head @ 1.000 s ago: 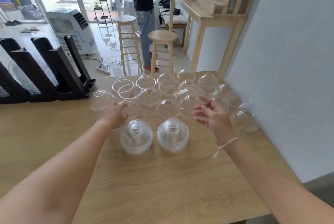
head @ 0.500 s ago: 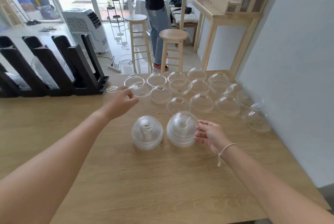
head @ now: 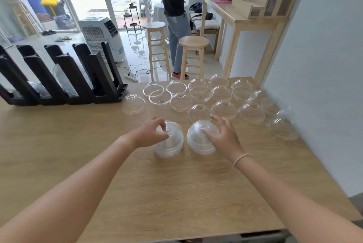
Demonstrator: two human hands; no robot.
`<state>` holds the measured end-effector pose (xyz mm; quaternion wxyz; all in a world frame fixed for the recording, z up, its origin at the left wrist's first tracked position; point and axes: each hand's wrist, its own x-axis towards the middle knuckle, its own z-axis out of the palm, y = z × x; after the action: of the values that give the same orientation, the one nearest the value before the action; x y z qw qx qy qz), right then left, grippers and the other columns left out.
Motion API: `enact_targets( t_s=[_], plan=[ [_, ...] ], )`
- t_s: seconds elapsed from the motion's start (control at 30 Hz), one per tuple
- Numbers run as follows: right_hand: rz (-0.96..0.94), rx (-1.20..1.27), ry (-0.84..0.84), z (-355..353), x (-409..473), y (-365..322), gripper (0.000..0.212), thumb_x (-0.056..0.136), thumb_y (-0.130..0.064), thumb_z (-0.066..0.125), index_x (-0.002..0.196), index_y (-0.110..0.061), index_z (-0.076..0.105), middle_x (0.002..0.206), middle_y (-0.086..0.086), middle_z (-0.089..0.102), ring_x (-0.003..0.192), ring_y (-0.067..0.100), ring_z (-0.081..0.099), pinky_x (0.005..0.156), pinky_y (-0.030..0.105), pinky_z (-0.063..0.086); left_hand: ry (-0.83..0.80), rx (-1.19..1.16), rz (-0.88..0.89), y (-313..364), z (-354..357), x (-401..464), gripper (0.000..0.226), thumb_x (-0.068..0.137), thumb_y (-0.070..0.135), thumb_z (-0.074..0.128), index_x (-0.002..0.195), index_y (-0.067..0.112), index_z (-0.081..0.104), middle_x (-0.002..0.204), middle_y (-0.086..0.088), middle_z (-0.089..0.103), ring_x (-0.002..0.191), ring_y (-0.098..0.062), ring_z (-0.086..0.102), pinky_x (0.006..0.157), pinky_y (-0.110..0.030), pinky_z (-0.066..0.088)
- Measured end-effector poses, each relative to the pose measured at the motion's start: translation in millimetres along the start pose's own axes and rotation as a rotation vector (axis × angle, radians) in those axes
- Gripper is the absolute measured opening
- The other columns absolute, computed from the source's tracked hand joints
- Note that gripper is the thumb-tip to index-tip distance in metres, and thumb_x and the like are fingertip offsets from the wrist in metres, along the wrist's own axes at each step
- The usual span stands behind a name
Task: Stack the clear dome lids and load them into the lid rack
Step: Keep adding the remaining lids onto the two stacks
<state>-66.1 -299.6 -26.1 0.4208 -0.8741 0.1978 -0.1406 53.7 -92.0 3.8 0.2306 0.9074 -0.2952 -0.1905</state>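
A: Status on the hands?

B: Left hand [head: 151,132] sits on top of the left stack of dome lids [head: 170,142], fingers curled and pinching at the crown of the top lid. Grasping it, as far as I can see.

A: Right?

B: Right hand [head: 223,136] lies on the right stack of dome lids [head: 200,137], fingers spread over the dome's far side, thumb towards the near side. Touching, loose; can't tell if it's a real grip. Thin bracelet [head: 240,159] on that wrist.

A: Where are the stacks?

B: Side by side on the wooden table [head: 176,193], just apart, both domes up, directly under the two hands.

A: Loose lids?

B: Loose dome lids [head: 224,109] spread across the table beyond both hands, mostly beyond and to the right of the right hand. Some dome-up, a few flipped rim-up. One single lid [head: 133,103] sits beyond the left hand, nearest the rack.

A: Rack?

B: Black lid rack [head: 64,78] well to the left of the left hand, at the table's far edge. Slanted slots, clear lids already in at least two of them.

A: Anything else?

B: Past the table: two wooden stools [head: 193,56], a person standing [head: 174,7] by a wooden counter [head: 245,20], a white air cooler [head: 102,34] near the glass front.
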Motion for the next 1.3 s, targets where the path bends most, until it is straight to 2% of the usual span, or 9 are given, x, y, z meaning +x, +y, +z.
enact_targets(
  t_s=[0.1, 0.23, 0.53, 0.7, 0.87, 1.03, 1.13, 1.2, 1.3],
  plan=[
    [-0.092, -0.176, -0.135, 8.5, -3.0, -2.1, 0.057, 0.080, -0.033, 0.064, 0.133, -0.028, 0.042, 0.144, 0.006, 0.031, 0.132, 0.023, 0.030, 0.107, 0.034, 0.030, 0.003, 0.030, 0.009, 0.8, 8.2, -0.9, 0.021, 0.083, 0.032, 0.057, 0.102, 0.025, 0.055, 0.132, 0.007, 0.043, 0.112, -0.014, 0.044, 0.094, -0.027, 0.033],
    [-0.131, -0.317, -0.142, 16.5, -4.6, 2.2, 0.050, 0.080, -0.031, 0.065, 0.126, -0.020, 0.047, 0.147, 0.007, 0.028, 0.130, 0.029, 0.035, 0.105, 0.037, 0.034, 0.021, 0.155, 0.029, 4.4, 11.4, -1.5, 0.027, 0.084, 0.039, 0.054, 0.107, 0.026, 0.058, 0.139, 0.005, 0.040, 0.120, -0.019, 0.045, 0.102, -0.035, 0.038],
    [-0.178, -0.430, -0.173, 18.3, 0.5, -7.5, 0.049, 0.083, -0.035, 0.060, 0.127, -0.020, 0.045, 0.148, 0.007, 0.025, 0.129, 0.029, 0.036, 0.101, 0.037, 0.038, 0.102, 0.402, 0.041, 14.1, 13.5, 0.7, 0.036, 0.083, 0.044, 0.051, 0.111, 0.023, 0.057, 0.132, 0.001, 0.046, 0.119, -0.023, 0.044, 0.091, -0.033, 0.040],
    [-0.196, -0.438, -0.176, 20.2, 2.8, -8.2, 0.046, 0.083, -0.035, 0.059, 0.125, -0.019, 0.047, 0.147, 0.008, 0.026, 0.127, 0.029, 0.036, 0.097, 0.039, 0.042, 0.074, 0.358, 0.020, 11.9, 18.9, 2.4, 0.032, 0.086, 0.039, 0.051, 0.107, 0.016, 0.055, 0.135, -0.003, 0.041, 0.113, -0.025, 0.050, 0.092, -0.038, 0.044],
    [-0.219, -0.467, -0.181, 21.9, 6.1, -6.9, 0.045, 0.084, -0.035, 0.058, 0.124, -0.020, 0.046, 0.147, 0.007, 0.025, 0.127, 0.030, 0.034, 0.092, 0.039, 0.044, 0.074, 0.319, 0.013, 9.6, 21.0, 3.2, 0.029, 0.086, 0.038, 0.050, 0.103, 0.014, 0.054, 0.145, -0.001, 0.032, 0.117, -0.025, 0.048, 0.091, -0.036, 0.044],
    [-0.249, -0.445, -0.203, 22.4, 12.5, -4.7, 0.048, 0.083, -0.038, 0.058, 0.126, -0.023, 0.043, 0.147, 0.005, 0.025, 0.129, 0.028, 0.033, 0.088, 0.041, 0.048, 0.090, 0.263, -0.042, 7.0, 21.8, 1.8, 0.029, 0.086, 0.037, 0.052, 0.105, 0.015, 0.054, 0.153, -0.001, 0.022, 0.131, -0.025, 0.039, 0.101, -0.036, 0.038],
    [-0.270, -0.425, -0.206, 19.5, 17.4, -3.1, 0.056, 0.081, -0.043, 0.059, 0.130, -0.027, 0.039, 0.145, 0.003, 0.029, 0.124, 0.029, 0.041, 0.088, 0.041, 0.048, 0.130, 0.188, -0.070, 4.0, 21.2, -2.0, 0.029, 0.083, 0.040, 0.056, 0.105, 0.020, 0.054, 0.156, -0.001, 0.019, 0.138, -0.024, 0.030, 0.107, -0.037, 0.032],
    [-0.292, -0.381, -0.174, 16.0, 24.6, -3.3, 0.058, 0.079, -0.046, 0.061, 0.129, -0.025, 0.041, 0.141, 0.003, 0.037, 0.118, 0.029, 0.049, 0.091, 0.041, 0.047, 0.182, 0.141, -0.085, 4.1, 18.7, -4.0, 0.030, 0.083, 0.042, 0.057, 0.106, 0.022, 0.054, 0.155, 0.001, 0.021, 0.138, -0.023, 0.030, 0.105, -0.035, 0.031],
    [-0.332, -0.246, -0.097, 10.3, 40.3, -4.5, 0.050, 0.080, -0.043, 0.061, 0.123, -0.019, 0.049, 0.131, 0.002, 0.049, 0.116, 0.024, 0.052, 0.092, 0.040, 0.046, 0.285, 0.111, -0.083, 6.5, 11.1, -4.4, 0.030, 0.086, 0.039, 0.058, 0.107, 0.018, 0.055, 0.146, 0.001, 0.035, 0.130, -0.020, 0.038, 0.092, -0.025, 0.029]
  ],
)
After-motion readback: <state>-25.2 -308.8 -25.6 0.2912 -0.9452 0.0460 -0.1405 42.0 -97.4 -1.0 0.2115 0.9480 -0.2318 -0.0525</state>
